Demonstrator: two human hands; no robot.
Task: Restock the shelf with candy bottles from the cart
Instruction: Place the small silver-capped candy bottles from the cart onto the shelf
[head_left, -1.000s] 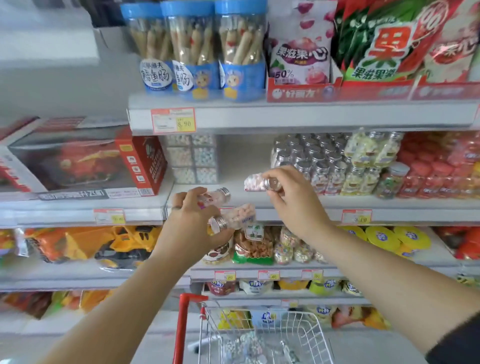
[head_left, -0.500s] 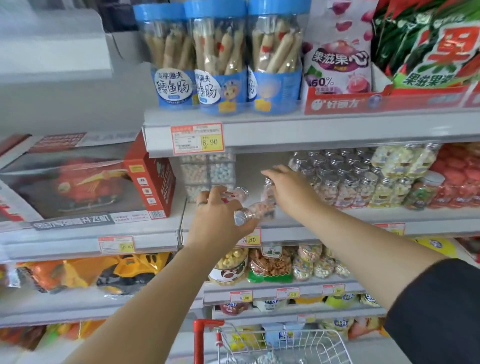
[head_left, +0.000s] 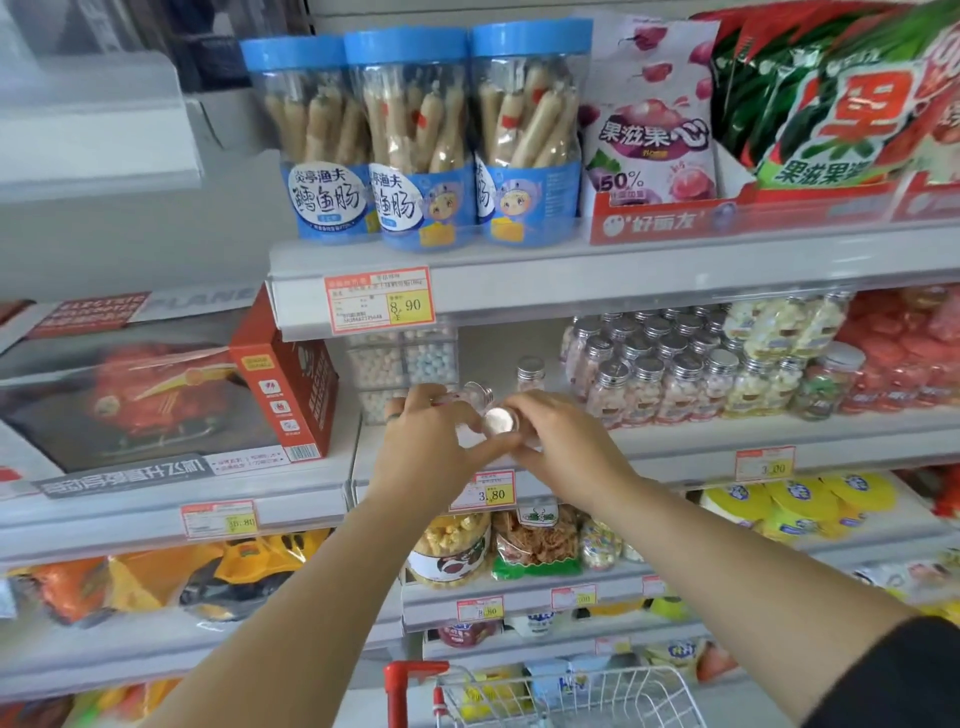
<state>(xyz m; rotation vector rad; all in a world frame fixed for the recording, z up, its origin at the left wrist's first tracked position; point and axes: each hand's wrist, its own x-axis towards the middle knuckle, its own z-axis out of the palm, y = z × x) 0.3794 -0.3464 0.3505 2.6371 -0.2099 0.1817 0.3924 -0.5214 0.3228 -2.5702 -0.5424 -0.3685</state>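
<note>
The front bottle (head_left: 500, 420) of candy is between the two hands, with its silver cap turned toward us. The right grip (head_left: 566, 447) has its fingers and thumb curled round it. I think it is taking this bottle so it can stand it up on the shelf (head_left: 675, 441).

The left grip (head_left: 421, 447) is curled too. It holds the back bottle (head_left: 477, 393), which pokes out, tilted, at 1 o'clock from that hand. I think this hand carries the spare one, so the right one is free to place them one at a time.

Both hands are just in front of the shelf edge. At 1 o'clock from them a lone bottle (head_left: 530, 371) stands upright on the shelf. At 3 o'clock from it is the row of bottles (head_left: 649, 371), caps up and packed close. The bare bit of shelf round the lone bottle looks like the spot to fill.

The cart (head_left: 571, 696) is low down at 6 o'clock, near the arms, so more candy is easy to reach. I cannot tell how many bottles it has left.
</note>
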